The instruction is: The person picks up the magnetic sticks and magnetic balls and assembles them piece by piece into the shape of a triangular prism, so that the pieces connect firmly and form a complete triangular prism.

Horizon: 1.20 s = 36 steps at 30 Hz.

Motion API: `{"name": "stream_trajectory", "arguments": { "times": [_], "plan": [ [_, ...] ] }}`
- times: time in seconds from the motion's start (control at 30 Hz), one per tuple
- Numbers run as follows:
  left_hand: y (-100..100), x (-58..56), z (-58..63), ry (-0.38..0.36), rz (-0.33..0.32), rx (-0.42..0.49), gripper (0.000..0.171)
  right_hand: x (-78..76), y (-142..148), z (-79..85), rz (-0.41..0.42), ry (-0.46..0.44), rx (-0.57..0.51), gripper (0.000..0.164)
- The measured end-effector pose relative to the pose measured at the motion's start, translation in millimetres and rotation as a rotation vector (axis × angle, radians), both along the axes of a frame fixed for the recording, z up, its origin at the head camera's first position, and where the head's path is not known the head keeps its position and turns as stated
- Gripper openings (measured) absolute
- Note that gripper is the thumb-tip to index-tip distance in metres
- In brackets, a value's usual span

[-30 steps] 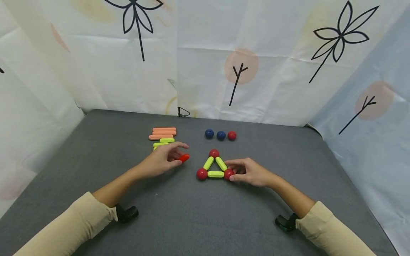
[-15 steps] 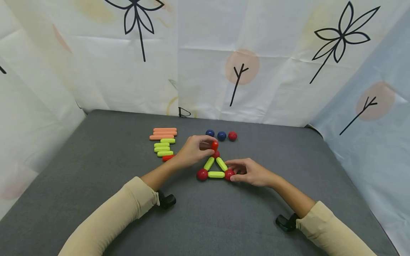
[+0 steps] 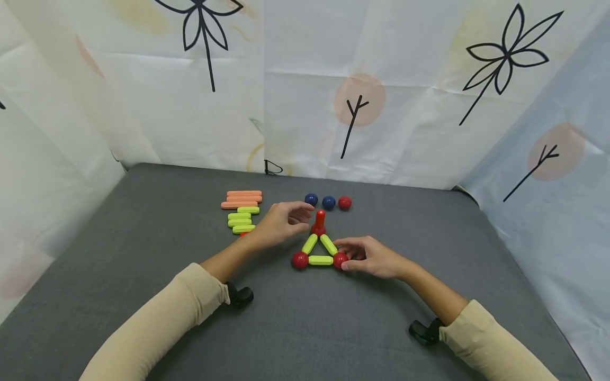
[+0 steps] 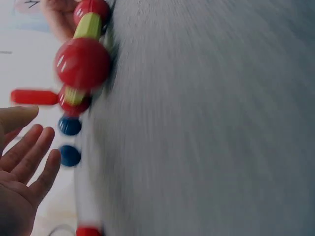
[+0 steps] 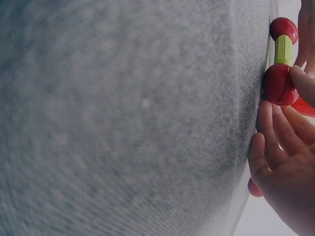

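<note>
A triangle of three red balls joined by three yellow-green rods (image 3: 321, 260) lies mid-table. On its far ball (image 3: 318, 229) a red rod (image 3: 321, 218) stands upright. My left hand (image 3: 281, 225) is just left of that rod, fingers apart and holding nothing; the left wrist view shows its fingers (image 4: 32, 155) loosely spread beside the rod. My right hand (image 3: 369, 256) holds the triangle's near right ball (image 3: 340, 261) between thumb and fingers; the right wrist view shows the thumb on that ball (image 5: 279, 84).
Two blue balls (image 3: 329, 202) and a loose red ball (image 3: 345, 202) sit in a row behind the triangle. Stacked at the left are orange rods (image 3: 241, 198), several yellow-green rods (image 3: 240, 223) and a red rod, partly hidden by the left hand. A patterned cloth (image 3: 305, 95) hangs behind the table.
My left hand carried the red rod rightward from the left-hand rods, stood it on the far ball, then released it and drew back slightly left. The right hand stayed on its ball.
</note>
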<state>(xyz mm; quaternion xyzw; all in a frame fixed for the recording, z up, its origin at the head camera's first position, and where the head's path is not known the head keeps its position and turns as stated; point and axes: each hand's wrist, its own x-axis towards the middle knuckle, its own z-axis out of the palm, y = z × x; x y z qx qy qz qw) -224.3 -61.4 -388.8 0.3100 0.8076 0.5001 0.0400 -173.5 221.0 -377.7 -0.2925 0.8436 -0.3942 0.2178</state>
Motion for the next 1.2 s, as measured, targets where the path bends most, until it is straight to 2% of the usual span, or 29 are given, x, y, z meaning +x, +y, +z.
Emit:
{"name": "stream_trajectory", "arguments": {
  "times": [0.17,0.3,0.4,0.47,0.6,0.67,0.87,1.07,1.2],
  "plan": [
    [-47,8.2,2.7,0.044,0.048,-0.056,0.036,0.3,1,-0.9,-0.002,0.008,0.004,0.055],
    [-81,14.3,-2.6,0.068,0.084,-0.096,0.033,1.0,2,0.2,-0.003,0.021,0.010,0.055],
    [-95,17.2,-6.1,0.107,0.084,-0.179,0.036,0.7,2,-0.1,0.000,0.025,0.014,0.055],
    [-99,19.0,-6.4,0.152,0.063,-0.281,0.039,0.2,2,-0.9,0.001,0.023,0.014,0.055],
    [-95,24.9,-1.6,0.226,-0.007,-0.460,0.044,-0.7,2,-2.3,0.000,0.020,0.009,0.055],
    [-92,27.3,-1.2,0.238,-0.027,-0.493,0.045,-0.8,1,-2.1,0.001,0.020,0.008,0.055],
    [-82,26.9,-7.6,0.199,-0.045,-0.401,0.049,-0.4,1,-1.3,-0.002,0.017,0.005,0.055],
    [-59,26.1,-5.4,0.100,-0.075,-0.314,0.051,-0.1,1,-2.5,-0.004,0.012,0.001,0.055],
    [-44,24.5,-1.7,0.048,-0.102,-0.221,0.050,0.0,1,-2.2,-0.009,0.004,0.002,0.055]
  ]
}}
